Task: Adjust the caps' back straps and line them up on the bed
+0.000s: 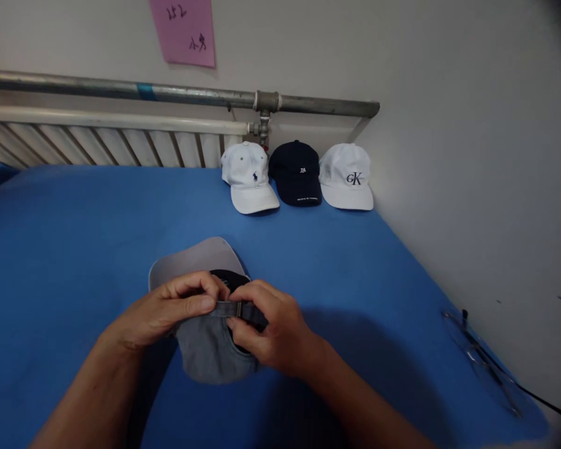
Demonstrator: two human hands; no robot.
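Two bare hands are holding a soft-looking grey cloth cap (210, 355) with a paler curved brim (196, 259), out in front of the person, over a wide, flat blue surface (88, 249). The cap's back is facing the person, and the brim is pointing away and to the left. The left hand (168, 305) is pinching the thin grey cloth strap (223, 308) between its thumb and fingers, so that grip is narrow. The right hand (273, 321) is closing its thumb and pointing finger around the other side of the strap, just past a small metal buckle (239, 309), so its grip is looking narrow too. The fingers are hiding whether the strap's end is tucked in. The cap is probably being light and floppy, easy to squash but not easy to break. The brim is likely being the stiffest part, and the cloth is likely not being slippery. The strap is looking thin and small, so fingertips beside the buckle are seeming like the best hold. Farther back, a white cloth cap (247, 171), a dark navy cap (295, 171) and another white cap with dark letters (346, 171) are sitting in a row, brims facing the person.
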